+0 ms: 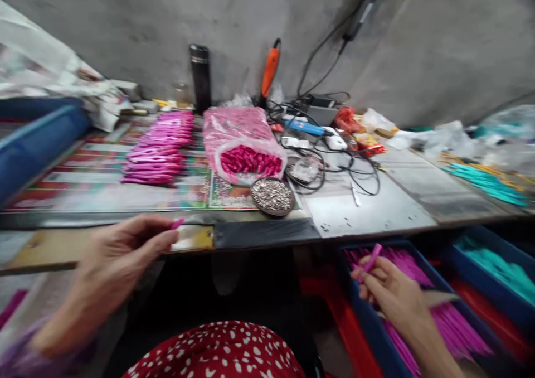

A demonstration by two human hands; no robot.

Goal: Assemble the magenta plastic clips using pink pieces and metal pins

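My left hand is at the table's front edge, thumb and forefinger pinched on a small magenta piece. Only its tip shows. Over on the right, my right hand grips a slim magenta plastic piece above a blue bin. More long magenta pieces lie in that bin. A round dish of small silvery metal parts stands near the front edge, touching or close to an open pink plastic bag of shiny magenta parts. Left of the bag, slim pink pieces form a stacked row.
Behind stand a black cylinder and an orange-handled tool. Black cables tangle at the middle. A blue tray sits at left. Turquoise pieces lie on the table and in another bin at right.
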